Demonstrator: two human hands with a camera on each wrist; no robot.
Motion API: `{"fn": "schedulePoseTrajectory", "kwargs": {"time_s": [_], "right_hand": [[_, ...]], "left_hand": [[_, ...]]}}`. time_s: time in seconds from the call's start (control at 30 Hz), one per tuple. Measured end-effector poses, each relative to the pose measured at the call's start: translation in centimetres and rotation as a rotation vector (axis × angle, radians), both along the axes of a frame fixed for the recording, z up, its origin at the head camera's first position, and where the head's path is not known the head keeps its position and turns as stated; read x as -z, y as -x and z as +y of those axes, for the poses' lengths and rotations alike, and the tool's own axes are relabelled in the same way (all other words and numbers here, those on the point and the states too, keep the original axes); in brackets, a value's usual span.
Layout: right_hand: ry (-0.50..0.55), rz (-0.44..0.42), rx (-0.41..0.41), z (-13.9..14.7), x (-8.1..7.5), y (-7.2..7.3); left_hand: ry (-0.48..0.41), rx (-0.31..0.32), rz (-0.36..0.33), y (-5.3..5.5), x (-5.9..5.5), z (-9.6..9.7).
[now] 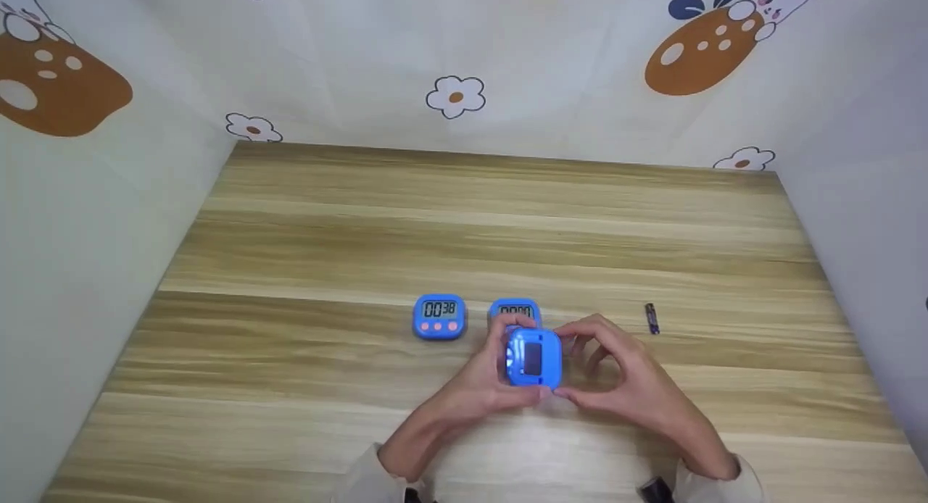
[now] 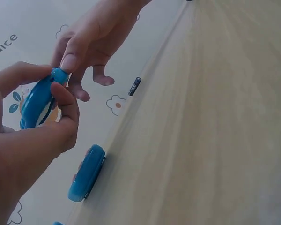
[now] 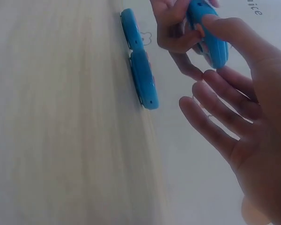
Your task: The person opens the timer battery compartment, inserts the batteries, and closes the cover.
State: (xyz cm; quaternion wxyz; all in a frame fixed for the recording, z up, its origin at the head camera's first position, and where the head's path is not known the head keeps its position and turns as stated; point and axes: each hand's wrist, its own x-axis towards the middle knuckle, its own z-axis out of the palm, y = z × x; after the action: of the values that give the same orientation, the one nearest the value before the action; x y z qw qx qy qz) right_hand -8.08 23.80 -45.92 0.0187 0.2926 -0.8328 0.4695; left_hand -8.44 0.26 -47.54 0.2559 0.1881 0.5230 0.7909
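My left hand (image 1: 482, 376) grips a blue digital timer (image 1: 552, 362) by its edges, lifted over the table. A dark rectangular patch shows on its upturned side, and a pinkish button shows on it in the right wrist view. At its right edge my right hand (image 1: 627, 372) holds the corners between thumb and forefinger, other fingers spread loosely in the right wrist view. Behind the hands a second blue timer (image 1: 515, 305) lies partly hidden. A third blue timer (image 1: 439, 317) to its left reads 00 38 above three pink buttons.
A small dark battery (image 1: 652, 319) lies on the wood-grain table (image 1: 435, 220), right of the hands. A patterned cloth wall (image 1: 544, 68) closes the back and sides. A dark cylindrical object (image 1: 656, 490) shows near the right sleeve (image 1: 725, 485).
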Motion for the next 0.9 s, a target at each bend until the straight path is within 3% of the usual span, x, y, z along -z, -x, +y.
{"fn": "schedulePoseTrajectory", "kwargs": {"time_s": [0.1, 0.27, 0.4, 0.57, 0.9], "right_hand": [[-0.033, 0.022, -0.005, 0.0, 0.6, 0.0], [-0.034, 0.056, -0.023, -0.2, 0.6, -0.2], [0.005, 0.059, -0.051, -0.8, -0.5, -0.5], [0.021, 0.064, -0.078, -1.5, -1.8, -0.8], [0.066, 0.040, -0.120, -1.4, -1.9, -0.8]], "left_hand": [[-0.008, -0.008, -0.108, -0.2, -0.2, 0.1], [-0.099, -0.035, -0.188, -0.3, 0.0, 0.3], [-0.155, -0.045, -0.207, -0.4, 0.1, 0.5], [-0.163, -0.078, -0.223, -0.7, 0.3, 0.8], [-0.212, -0.042, -0.165, -0.8, 0.1, 1.0]]}}
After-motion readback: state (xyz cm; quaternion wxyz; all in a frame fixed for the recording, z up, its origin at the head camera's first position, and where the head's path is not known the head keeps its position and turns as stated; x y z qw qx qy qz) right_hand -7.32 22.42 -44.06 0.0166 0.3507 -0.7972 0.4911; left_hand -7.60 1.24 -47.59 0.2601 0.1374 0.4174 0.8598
